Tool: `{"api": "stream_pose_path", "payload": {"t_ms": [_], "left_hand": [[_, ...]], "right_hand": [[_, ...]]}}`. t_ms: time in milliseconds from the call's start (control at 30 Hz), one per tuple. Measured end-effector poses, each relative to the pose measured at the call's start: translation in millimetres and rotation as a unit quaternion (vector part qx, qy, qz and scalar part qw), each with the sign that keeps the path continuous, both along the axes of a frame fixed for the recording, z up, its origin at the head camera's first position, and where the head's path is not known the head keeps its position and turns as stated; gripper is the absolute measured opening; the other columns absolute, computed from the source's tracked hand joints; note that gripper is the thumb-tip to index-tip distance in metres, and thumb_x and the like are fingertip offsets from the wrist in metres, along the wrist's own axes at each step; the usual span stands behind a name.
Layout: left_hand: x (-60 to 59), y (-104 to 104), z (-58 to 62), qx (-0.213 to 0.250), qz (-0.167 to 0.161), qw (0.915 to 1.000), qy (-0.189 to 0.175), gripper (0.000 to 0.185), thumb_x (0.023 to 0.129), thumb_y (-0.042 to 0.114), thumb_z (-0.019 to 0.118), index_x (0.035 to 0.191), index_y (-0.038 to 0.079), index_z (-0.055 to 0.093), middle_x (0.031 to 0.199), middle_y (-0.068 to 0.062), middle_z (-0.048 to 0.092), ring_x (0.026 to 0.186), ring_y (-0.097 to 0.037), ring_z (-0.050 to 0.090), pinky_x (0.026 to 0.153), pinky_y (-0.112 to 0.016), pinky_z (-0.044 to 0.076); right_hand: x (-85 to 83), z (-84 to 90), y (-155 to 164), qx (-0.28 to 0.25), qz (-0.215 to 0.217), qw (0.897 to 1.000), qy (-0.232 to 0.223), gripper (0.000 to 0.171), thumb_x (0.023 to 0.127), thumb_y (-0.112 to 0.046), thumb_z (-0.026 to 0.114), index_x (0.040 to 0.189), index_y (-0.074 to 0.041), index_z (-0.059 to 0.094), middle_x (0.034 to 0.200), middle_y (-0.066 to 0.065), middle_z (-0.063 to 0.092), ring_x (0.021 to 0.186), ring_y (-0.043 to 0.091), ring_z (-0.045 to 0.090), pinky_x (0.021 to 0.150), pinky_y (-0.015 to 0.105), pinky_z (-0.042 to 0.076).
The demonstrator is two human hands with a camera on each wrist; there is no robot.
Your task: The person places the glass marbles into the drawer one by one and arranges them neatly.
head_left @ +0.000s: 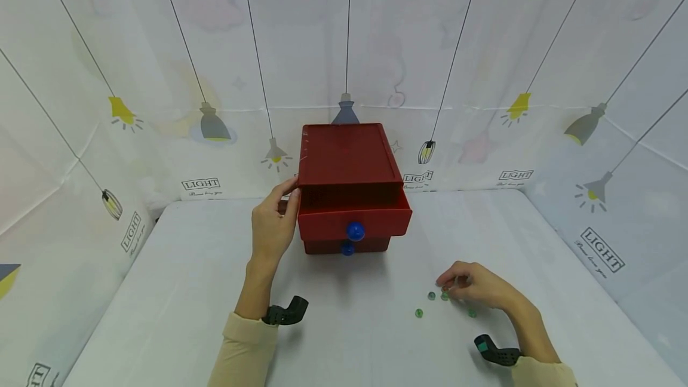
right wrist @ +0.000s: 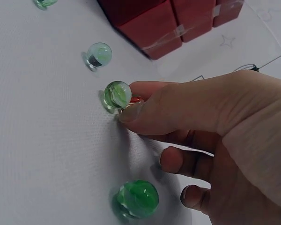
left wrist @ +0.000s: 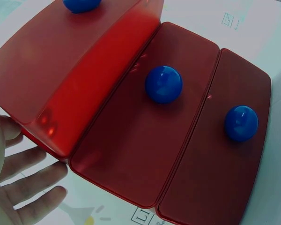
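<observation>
While the right hand [right wrist: 215, 140] hovers low over the desk [head_left: 177, 291], its thumb and forefinger close in a narrow grip around a small red thing that is mostly hidden, with a pale green marble [right wrist: 117, 95] touching the fingertips. Three more marbles lie loose nearby: a bright green one [right wrist: 136, 198] just beside the curled lower fingers, a clear bluish one [right wrist: 99, 54] a little farther off, and another green one [head_left: 418, 313] apart to the left.

Beyond them stands a red drawer box [head_left: 346, 163] with blue ball knobs [head_left: 355, 231]; its upper drawer is pulled out over the one below. The left hand [head_left: 274, 226] rests flat against the box's left side, fingers straight and holding nothing, which I judge steadies the box so it does not slide.

All of it sits on a white cloth-covered desk, enclosed by white fabric walls [head_left: 161, 76] printed with hanging lamps and the word LIGHT. A black camera mount [head_left: 285, 312] shows at each wrist.
</observation>
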State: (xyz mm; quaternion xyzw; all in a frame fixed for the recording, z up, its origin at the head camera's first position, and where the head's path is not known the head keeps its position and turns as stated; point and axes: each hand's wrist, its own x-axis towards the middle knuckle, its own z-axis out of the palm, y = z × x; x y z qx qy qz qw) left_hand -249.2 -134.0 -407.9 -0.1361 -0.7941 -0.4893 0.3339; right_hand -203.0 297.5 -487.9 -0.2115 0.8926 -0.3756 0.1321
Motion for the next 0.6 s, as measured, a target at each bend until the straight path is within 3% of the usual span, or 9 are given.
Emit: {"api": "stream_pose_path", "payload": {"t_ms": [600], "left_hand": [[1.3,0.1,0.3,-0.002,-0.003,1.0000,0.000,0.034,0.102,0.027,0.057,0.133,0.014,0.065,0.126,-0.007,0.071,0.085,-0.024,0.076,0.078,-0.037,0.064]], "right_hand": [[-0.9,-2.2,-1.0,0.014,-0.014,1.000,0.004,0.022,0.083,-0.010,0.075,0.105,-0.010,0.073,0.101,0.002,0.073,0.088,0.005,0.060,0.073,0.020,0.049]]}}
